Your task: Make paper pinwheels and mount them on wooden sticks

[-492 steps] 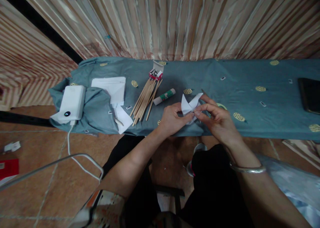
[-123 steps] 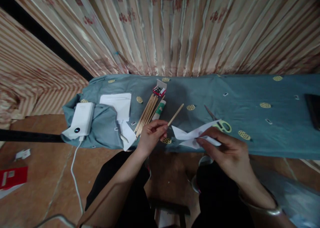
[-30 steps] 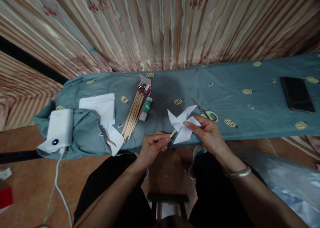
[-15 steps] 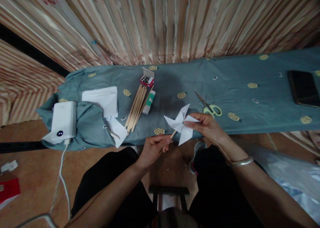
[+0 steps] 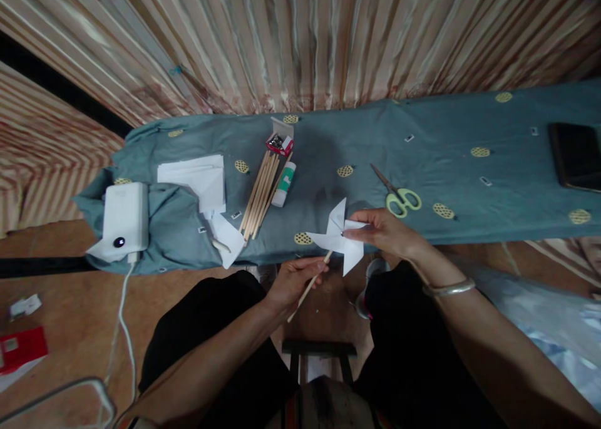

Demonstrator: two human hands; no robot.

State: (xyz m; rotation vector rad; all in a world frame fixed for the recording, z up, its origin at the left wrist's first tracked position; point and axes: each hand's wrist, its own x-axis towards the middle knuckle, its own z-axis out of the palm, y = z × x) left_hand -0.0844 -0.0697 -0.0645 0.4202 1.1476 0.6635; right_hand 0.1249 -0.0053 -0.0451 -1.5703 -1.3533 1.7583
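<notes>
A white paper pinwheel (image 5: 337, 233) is at the table's front edge, a small dark pin head at its centre. My right hand (image 5: 382, 230) pinches one of its blades near the middle, thumb beside the pin. Below it my left hand (image 5: 297, 281) grips a thin wooden stick (image 5: 306, 299), whose upper end goes behind the pinwheel and whose lower end points down toward my lap. Green-handled scissors (image 5: 397, 194) lie just beyond my right hand. Behind the left hand are a bundle of wooden sticks (image 5: 261, 194) and a glue stick (image 5: 284, 185).
A small red box of metal pins (image 5: 280, 142) stands open behind the sticks. White paper sheets (image 5: 206, 181) and a white power bank (image 5: 124, 216) with a cable lie at the left. A dark phone (image 5: 576, 156) rests at the far right of the cloth-covered table (image 5: 460, 197).
The pinwheel has turned slightly in my hands. More of the stick now shows below my left hand. The view has shifted a little, moving the table items slightly right and up.
</notes>
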